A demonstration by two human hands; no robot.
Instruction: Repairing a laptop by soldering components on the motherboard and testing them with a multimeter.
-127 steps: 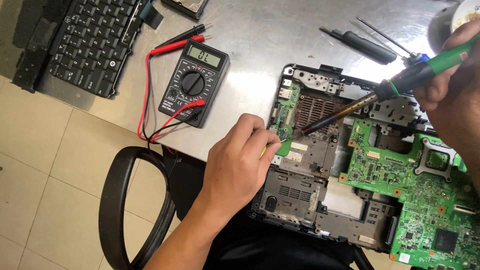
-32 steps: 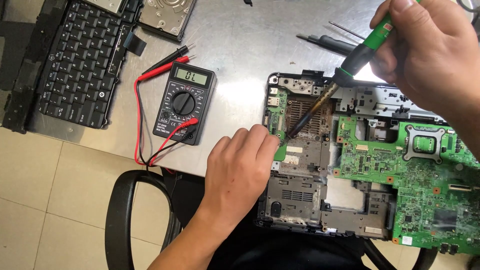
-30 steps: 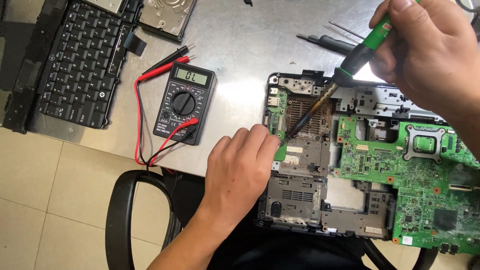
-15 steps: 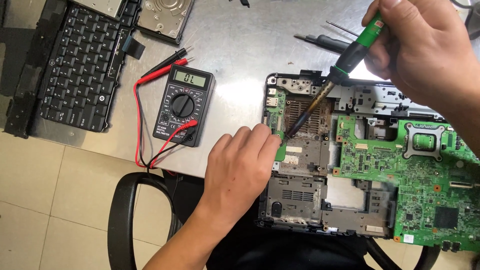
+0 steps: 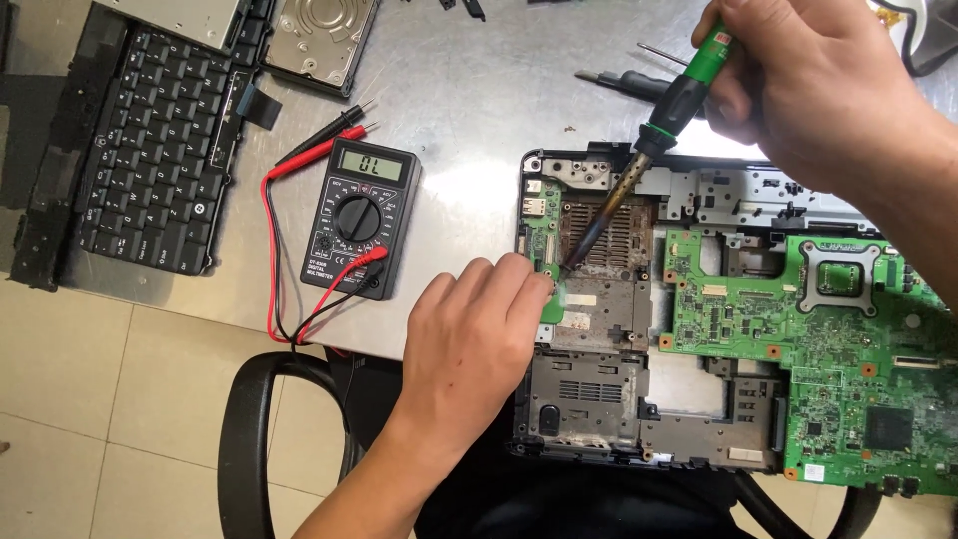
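Since the earlier frame the right hand (image 5: 818, 90) has shifted slightly, tilting its soldering iron (image 5: 649, 140) more steeply; the tip stays at the small green board (image 5: 547, 225) on the left edge of the laptop base (image 5: 599, 399). That hand is closed around the iron's green handle. Curled loosely, the left hand (image 5: 474, 344) presses its fingertips on the base just below the tip. Left of the base lies a multimeter (image 5: 361, 215), farther left a keyboard (image 5: 140, 165). A green motherboard (image 5: 798, 329) covers the base's right part.
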